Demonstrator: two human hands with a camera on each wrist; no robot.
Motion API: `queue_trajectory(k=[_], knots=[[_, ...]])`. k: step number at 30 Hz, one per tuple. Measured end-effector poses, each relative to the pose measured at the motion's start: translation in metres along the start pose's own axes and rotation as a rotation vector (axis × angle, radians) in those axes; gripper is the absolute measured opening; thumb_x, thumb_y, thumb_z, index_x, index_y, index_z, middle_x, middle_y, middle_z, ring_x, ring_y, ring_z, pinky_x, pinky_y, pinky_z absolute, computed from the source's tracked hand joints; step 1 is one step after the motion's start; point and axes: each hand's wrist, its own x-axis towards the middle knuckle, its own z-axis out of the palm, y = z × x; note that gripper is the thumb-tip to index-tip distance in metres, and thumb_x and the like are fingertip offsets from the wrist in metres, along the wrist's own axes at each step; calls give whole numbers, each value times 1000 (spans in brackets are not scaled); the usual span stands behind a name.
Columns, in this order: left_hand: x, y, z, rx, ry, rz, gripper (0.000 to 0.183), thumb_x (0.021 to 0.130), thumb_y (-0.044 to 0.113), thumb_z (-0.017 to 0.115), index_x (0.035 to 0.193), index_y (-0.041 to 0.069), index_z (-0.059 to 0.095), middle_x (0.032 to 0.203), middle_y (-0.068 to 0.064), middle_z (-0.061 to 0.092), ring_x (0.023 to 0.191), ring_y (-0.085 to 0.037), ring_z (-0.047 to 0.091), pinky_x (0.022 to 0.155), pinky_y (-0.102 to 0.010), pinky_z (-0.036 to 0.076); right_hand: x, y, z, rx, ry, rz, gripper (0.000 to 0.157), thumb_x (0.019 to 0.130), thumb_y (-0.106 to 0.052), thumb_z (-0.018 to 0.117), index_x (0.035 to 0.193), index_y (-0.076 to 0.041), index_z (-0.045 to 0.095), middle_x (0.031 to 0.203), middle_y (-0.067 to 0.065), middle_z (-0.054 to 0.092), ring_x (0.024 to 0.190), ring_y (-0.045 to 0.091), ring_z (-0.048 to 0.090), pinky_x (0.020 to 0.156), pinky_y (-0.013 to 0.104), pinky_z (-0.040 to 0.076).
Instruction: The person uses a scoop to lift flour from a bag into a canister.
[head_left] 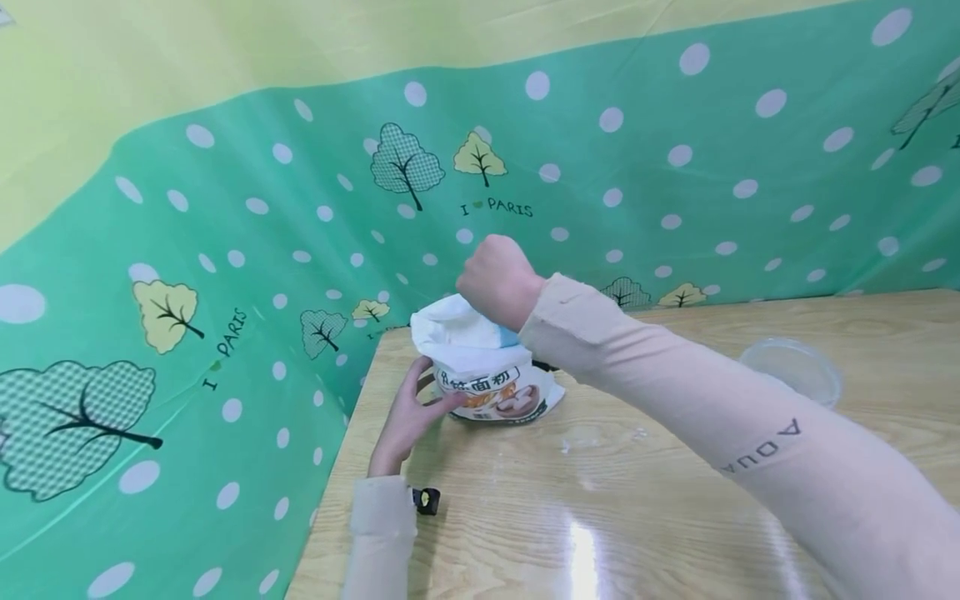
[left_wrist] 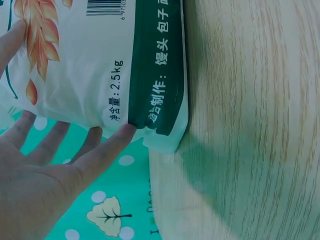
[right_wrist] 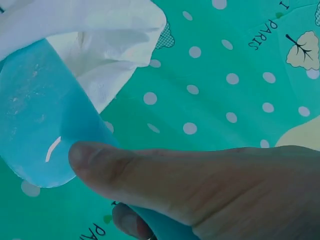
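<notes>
The white flour bag (head_left: pixel 487 387) stands with its mouth open at the far left part of the wooden table (head_left: pixel 637 508). The left hand (head_left: pixel 411 408) is widely spread and holds the left side of this bag, with the thumb on the printed front. The right hand (head_left: pixel 498 279) grips a blue scoop (right_wrist: pixel 45 110), which has some pale powder on it, at the mouth of the bag; in the head view this hand hides a part of the opening. The right sleeve (head_left: pixel 675 400) crosses above the table and covers one edge of a clear round container (head_left: pixel 802 364). Small white bits (head_left: pixel 585 442) lie before the bag, and a green dotted cloth (head_left: pixel 225 333) hangs behind and at the left
</notes>
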Motion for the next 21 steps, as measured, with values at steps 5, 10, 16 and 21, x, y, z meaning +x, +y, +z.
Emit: queue_trajectory(k=[5,10,16,21], knots=[[6,-15,-2,16,16,16,79,82,33,82,147,36,38,154,5,34,143,-33,32,111,-55,41,11,-9,5,53,-2,-55,20,99,-10,55,95,-15,74,67,-4,59,57,8,45,56,19,52],[7,-20,-2,-6,16,22,80,82,30,83,148,36,37,155,6,32,143,-32,31,111,-55,42,22,-12,13,159,-22,-100,17,98,-12,58,107,-15,73,86,-1,70,65,11,51,67,24,58],[-2,6,1,-20,-7,7,80,85,21,80,151,27,35,158,-2,29,144,-37,29,112,-55,40,35,-4,28,359,-92,-131,15,93,-22,67,106,-14,70,87,1,65,74,16,53,68,28,57],[3,-9,0,-20,15,3,81,84,21,81,150,31,35,157,0,30,143,-36,30,112,-56,40,40,-1,44,495,-111,-151,23,93,-31,70,111,-17,71,98,-2,70,83,16,61,74,28,57]])
